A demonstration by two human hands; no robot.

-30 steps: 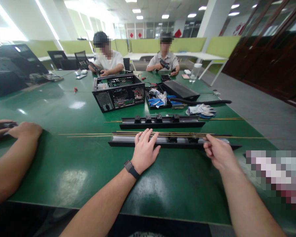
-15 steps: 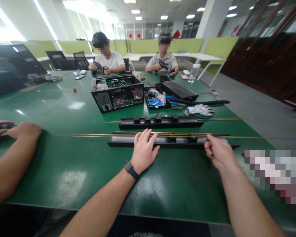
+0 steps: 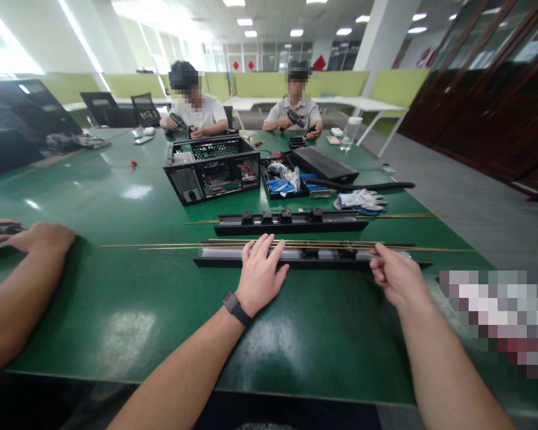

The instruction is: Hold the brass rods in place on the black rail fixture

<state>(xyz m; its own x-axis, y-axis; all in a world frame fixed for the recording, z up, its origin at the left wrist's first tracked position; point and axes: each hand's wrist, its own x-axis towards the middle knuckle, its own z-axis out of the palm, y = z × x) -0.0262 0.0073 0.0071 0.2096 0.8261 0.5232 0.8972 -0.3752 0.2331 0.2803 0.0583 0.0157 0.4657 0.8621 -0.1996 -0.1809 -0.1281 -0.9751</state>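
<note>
the thin rods (image 3: 327, 245) have a smooth, brassy metal shine, while the long channel (image 3: 233, 263) shows matt dark walls and a smooth, pale lining. the tabletop (image 3: 170, 334) is smooth and glossy, and the computer case (image 3: 186, 182) looks like perforated metal. the gloves (image 3: 363, 200) look like soft cloth, the cabinet (image 3: 488, 101) polished wood.
</note>
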